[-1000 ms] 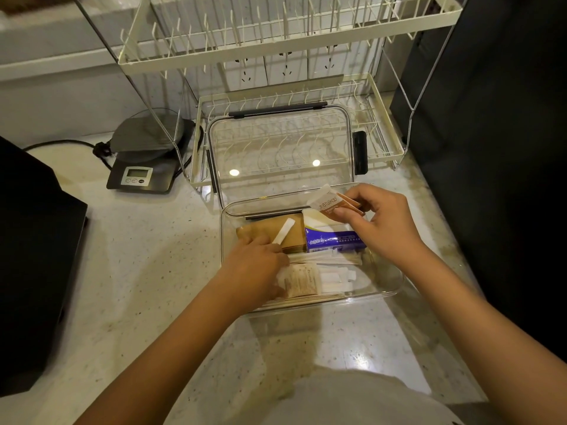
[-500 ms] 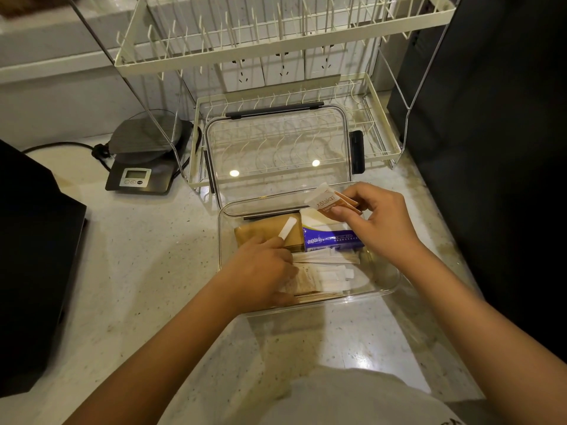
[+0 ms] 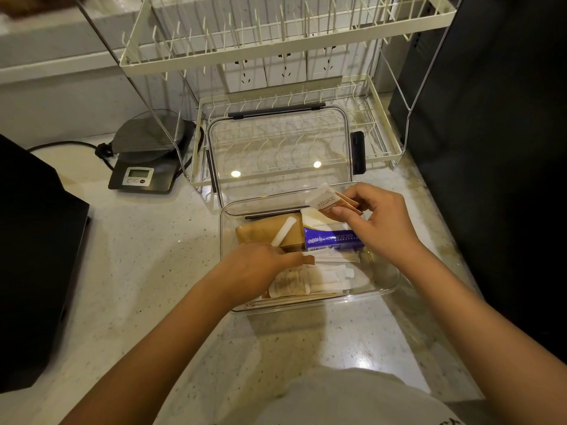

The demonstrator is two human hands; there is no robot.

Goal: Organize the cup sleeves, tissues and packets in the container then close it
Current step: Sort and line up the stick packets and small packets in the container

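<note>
Both hands low (right fingers [image 3: 337, 211] pinched)

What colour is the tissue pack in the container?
Blue-purple with white, seen in the head view: the tissue pack.

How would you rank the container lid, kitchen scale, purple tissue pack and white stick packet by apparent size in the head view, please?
1. container lid
2. kitchen scale
3. purple tissue pack
4. white stick packet

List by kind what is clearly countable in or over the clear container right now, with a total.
Brown cup sleeve stack: 1
Purple-and-white tissue pack: 1
White stick packet in the left hand: 1
Orange-and-white packets in the right hand: 1 bunch, exact number unclear
Loose white and printed packets on the container floor: several, overlapping, cannot count
Total: 4 countable groups, plus the loose pile.
</note>
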